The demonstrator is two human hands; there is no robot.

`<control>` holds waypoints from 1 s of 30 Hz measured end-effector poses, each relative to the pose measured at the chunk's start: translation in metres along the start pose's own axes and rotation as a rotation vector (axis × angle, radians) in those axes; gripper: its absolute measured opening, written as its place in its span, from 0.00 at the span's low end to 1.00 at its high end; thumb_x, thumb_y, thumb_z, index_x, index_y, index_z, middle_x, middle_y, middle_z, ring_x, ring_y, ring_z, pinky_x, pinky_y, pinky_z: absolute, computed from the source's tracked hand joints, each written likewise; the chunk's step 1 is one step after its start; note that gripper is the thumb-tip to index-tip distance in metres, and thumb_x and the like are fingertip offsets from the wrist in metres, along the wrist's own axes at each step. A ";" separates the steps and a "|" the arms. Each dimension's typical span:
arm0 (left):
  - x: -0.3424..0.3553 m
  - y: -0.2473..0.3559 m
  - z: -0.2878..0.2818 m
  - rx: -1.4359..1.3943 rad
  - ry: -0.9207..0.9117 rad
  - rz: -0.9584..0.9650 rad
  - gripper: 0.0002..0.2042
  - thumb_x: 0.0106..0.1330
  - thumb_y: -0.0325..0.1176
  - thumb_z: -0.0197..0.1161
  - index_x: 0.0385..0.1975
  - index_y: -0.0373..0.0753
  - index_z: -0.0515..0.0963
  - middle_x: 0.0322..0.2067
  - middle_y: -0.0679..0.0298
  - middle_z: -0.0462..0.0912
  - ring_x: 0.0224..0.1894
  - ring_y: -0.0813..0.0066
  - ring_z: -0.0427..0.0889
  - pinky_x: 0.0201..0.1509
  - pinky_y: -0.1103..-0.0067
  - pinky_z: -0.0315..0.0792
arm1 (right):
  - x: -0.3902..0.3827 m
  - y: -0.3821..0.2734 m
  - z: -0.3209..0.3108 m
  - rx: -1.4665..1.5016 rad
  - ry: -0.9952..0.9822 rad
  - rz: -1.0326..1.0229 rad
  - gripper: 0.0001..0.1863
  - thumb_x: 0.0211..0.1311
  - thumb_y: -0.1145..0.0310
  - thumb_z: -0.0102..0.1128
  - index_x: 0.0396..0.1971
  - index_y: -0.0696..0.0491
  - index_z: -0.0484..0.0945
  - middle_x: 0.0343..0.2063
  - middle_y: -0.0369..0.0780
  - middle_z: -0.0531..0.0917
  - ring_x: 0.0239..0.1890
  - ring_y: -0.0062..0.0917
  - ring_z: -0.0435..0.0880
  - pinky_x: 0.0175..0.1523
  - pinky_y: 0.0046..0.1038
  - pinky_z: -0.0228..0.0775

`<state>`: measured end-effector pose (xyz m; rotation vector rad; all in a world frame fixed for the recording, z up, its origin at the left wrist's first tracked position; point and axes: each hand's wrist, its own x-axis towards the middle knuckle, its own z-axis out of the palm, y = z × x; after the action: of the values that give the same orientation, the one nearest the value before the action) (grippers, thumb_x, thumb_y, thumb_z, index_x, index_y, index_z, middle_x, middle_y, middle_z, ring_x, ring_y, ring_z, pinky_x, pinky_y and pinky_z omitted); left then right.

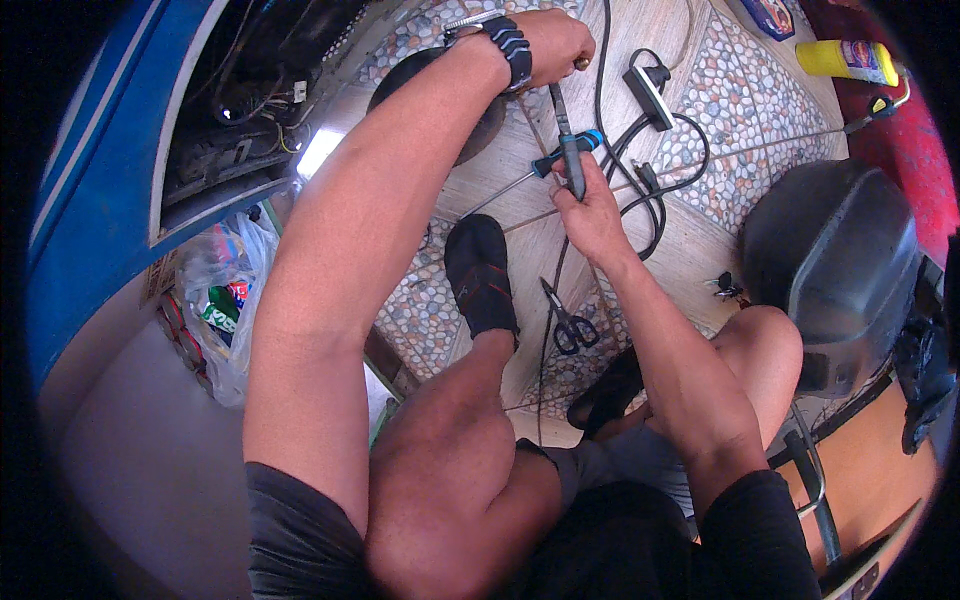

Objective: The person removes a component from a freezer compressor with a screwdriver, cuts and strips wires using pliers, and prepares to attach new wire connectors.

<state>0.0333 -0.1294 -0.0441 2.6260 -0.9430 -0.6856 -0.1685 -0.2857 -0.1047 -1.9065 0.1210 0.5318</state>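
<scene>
My left hand (553, 45), with a black-strapped watch (510, 50) on its wrist, reaches far forward. Its fingers are closed; a small brass-coloured tip shows beneath them, and the rest is hidden. Just nearer, my right hand (595, 215) grips a slim dark grey tool that looks like a soldering iron (568, 140), its narrow end pointing toward my left hand. A screwdriver (590, 140) with a blue and black handle lies beneath the tool, crossing it. Partly behind my left forearm sits a round dark dish-like thing (485, 135).
Black-handled scissors (573, 334) lie beside my shoe (478, 275). Black cables loop around a power strip (650, 95) at right. A blue cabinet (110, 130) with exposed wires and a plastic bag (240, 290) stand left. A dark plastic housing (835, 270) and yellow bottle (845, 62) are at right.
</scene>
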 end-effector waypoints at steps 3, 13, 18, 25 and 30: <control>0.001 -0.001 0.001 0.012 0.000 0.017 0.09 0.64 0.30 0.65 0.43 0.38 0.83 0.35 0.52 0.87 0.41 0.52 0.87 0.46 0.63 0.78 | -0.001 -0.007 -0.001 0.015 0.023 0.153 0.22 0.61 0.70 0.63 0.55 0.53 0.70 0.44 0.51 0.81 0.48 0.50 0.82 0.56 0.43 0.71; -0.004 0.009 -0.006 0.015 0.015 0.014 0.09 0.64 0.28 0.64 0.43 0.38 0.83 0.34 0.53 0.88 0.41 0.54 0.87 0.46 0.63 0.78 | 0.008 -0.012 -0.003 -0.083 0.021 0.243 0.25 0.67 0.52 0.61 0.55 0.54 0.73 0.34 0.53 0.85 0.44 0.50 0.85 0.52 0.44 0.72; -0.003 0.005 0.000 0.030 0.028 0.006 0.09 0.64 0.27 0.64 0.43 0.38 0.84 0.34 0.53 0.88 0.41 0.55 0.88 0.46 0.64 0.78 | 0.008 0.004 0.004 0.023 -0.025 0.316 0.18 0.68 0.61 0.63 0.51 0.53 0.76 0.31 0.39 0.79 0.36 0.27 0.78 0.48 0.30 0.70; -0.001 0.002 0.001 -0.003 0.005 -0.013 0.10 0.63 0.27 0.64 0.43 0.37 0.83 0.34 0.53 0.88 0.41 0.53 0.87 0.46 0.63 0.79 | -0.012 -0.002 0.013 0.171 -0.084 0.151 0.34 0.67 0.64 0.63 0.71 0.50 0.62 0.45 0.41 0.80 0.48 0.29 0.79 0.58 0.29 0.69; -0.005 0.005 0.000 0.007 0.061 0.018 0.08 0.63 0.27 0.63 0.41 0.37 0.83 0.34 0.51 0.87 0.40 0.52 0.87 0.45 0.62 0.78 | -0.002 0.001 0.003 0.166 -0.055 0.206 0.40 0.66 0.64 0.62 0.76 0.49 0.55 0.60 0.51 0.77 0.62 0.42 0.77 0.69 0.35 0.63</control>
<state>0.0278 -0.1299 -0.0406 2.6249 -0.9520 -0.5958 -0.1719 -0.2839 -0.1056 -1.7259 0.3184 0.6912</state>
